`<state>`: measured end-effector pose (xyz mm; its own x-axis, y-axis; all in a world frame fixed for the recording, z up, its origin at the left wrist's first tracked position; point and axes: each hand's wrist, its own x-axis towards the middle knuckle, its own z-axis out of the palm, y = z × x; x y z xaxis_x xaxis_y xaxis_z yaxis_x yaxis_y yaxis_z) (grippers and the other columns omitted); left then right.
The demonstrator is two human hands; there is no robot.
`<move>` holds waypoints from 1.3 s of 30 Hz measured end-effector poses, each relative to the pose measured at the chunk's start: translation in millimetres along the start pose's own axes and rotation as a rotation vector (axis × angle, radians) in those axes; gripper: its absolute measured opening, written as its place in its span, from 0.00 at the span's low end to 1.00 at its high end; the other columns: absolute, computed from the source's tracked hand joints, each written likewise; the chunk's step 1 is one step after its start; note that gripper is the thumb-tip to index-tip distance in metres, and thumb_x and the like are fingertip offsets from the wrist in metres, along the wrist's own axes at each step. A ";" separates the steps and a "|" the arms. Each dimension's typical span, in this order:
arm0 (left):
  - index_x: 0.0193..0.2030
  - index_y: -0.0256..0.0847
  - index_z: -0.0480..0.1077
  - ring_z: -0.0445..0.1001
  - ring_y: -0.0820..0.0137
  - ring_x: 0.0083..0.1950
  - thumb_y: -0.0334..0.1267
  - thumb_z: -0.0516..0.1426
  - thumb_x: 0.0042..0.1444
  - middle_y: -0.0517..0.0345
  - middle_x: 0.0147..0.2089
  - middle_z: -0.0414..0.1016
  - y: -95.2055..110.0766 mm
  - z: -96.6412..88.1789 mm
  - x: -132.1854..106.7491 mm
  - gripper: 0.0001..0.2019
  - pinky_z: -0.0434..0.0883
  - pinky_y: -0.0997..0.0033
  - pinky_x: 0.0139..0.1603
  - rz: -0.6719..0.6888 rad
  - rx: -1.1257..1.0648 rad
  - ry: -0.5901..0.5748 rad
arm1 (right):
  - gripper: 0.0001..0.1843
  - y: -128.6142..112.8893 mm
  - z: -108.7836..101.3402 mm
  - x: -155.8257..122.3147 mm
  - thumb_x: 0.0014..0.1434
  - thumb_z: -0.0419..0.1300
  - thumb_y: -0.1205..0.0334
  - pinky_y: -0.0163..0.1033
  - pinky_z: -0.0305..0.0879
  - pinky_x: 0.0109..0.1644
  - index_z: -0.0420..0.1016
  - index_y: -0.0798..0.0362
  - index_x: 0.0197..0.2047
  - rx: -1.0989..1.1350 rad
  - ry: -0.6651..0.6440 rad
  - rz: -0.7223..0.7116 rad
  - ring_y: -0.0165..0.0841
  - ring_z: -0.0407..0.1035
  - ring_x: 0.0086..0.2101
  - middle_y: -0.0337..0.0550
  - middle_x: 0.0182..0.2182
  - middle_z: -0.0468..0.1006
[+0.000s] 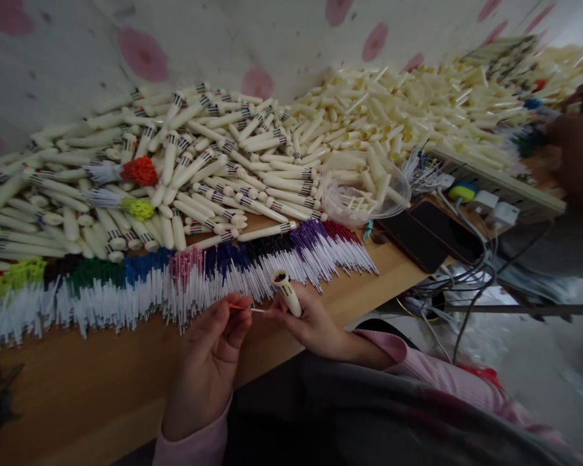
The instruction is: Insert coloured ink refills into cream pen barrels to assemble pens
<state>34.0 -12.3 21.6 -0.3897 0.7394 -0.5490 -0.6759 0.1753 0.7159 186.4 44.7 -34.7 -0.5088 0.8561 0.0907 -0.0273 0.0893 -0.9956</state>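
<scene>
Your left hand (206, 362) pinches an orange refill (237, 307) between thumb and fingertips, its white end pointing toward your right hand (323, 330), which is curled around an upright, slightly tilted pen tube (290, 298). Beyond, coloured refills (146, 285) line the table (102, 375); behind them, cream pens (214, 155) lie heaped beside a clear bowl (400, 197).

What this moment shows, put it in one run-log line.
left hand: pinches orange-ended stick | right hand: holds cream barrel, open end up | table: colour-grouped sticks, barrel pile
</scene>
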 end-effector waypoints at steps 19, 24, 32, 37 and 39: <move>0.28 0.44 0.76 0.78 0.79 0.36 0.34 0.56 0.61 0.61 0.33 0.79 52.4 -1.9 -8.0 0.12 0.75 0.91 0.36 0.326 -0.016 0.156 | 0.13 -21.2 -11.5 -2.5 0.67 0.56 0.51 0.34 0.59 0.34 0.69 0.53 0.40 -0.179 -0.272 -0.054 0.29 0.62 0.30 0.36 0.30 0.66; 0.27 0.43 0.76 0.77 0.82 0.31 0.32 0.54 0.62 0.63 0.31 0.79 47.4 -2.7 -4.9 0.14 0.75 0.92 0.34 0.242 -0.106 0.209 | 0.12 -19.6 -12.1 -2.3 0.68 0.57 0.53 0.34 0.59 0.35 0.71 0.53 0.38 -0.210 -0.323 -0.120 0.29 0.63 0.31 0.36 0.29 0.67; 0.27 0.43 0.76 0.77 0.80 0.28 0.32 0.60 0.54 0.64 0.29 0.80 40.4 -13.4 -0.2 0.07 0.75 0.90 0.31 0.238 -0.063 0.148 | 0.14 -20.7 -12.6 -0.8 0.68 0.56 0.52 0.34 0.57 0.34 0.70 0.54 0.37 -0.239 -0.361 -0.110 0.29 0.62 0.30 0.36 0.28 0.66; 0.25 0.40 0.74 0.76 0.78 0.25 0.30 0.57 0.51 0.59 0.26 0.78 39.1 -3.9 -1.6 0.07 0.75 0.88 0.26 0.148 -0.169 0.290 | 0.14 -19.7 -13.3 -0.1 0.68 0.56 0.53 0.32 0.56 0.33 0.71 0.56 0.39 -0.213 -0.377 -0.107 0.27 0.60 0.29 0.35 0.28 0.64; 0.24 0.39 0.74 0.76 0.77 0.24 0.30 0.56 0.50 0.58 0.25 0.78 39.2 -0.5 -2.2 0.07 0.74 0.87 0.24 0.128 -0.201 0.320 | 0.14 -19.0 -13.6 0.1 0.68 0.57 0.53 0.31 0.55 0.32 0.71 0.56 0.39 -0.204 -0.379 -0.126 0.26 0.59 0.29 0.34 0.27 0.64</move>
<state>8.1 -7.3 50.6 -0.6324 0.5018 -0.5901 -0.7057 -0.0592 0.7060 198.6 50.0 -15.4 -0.7929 0.5883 0.1587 0.0413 0.3118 -0.9493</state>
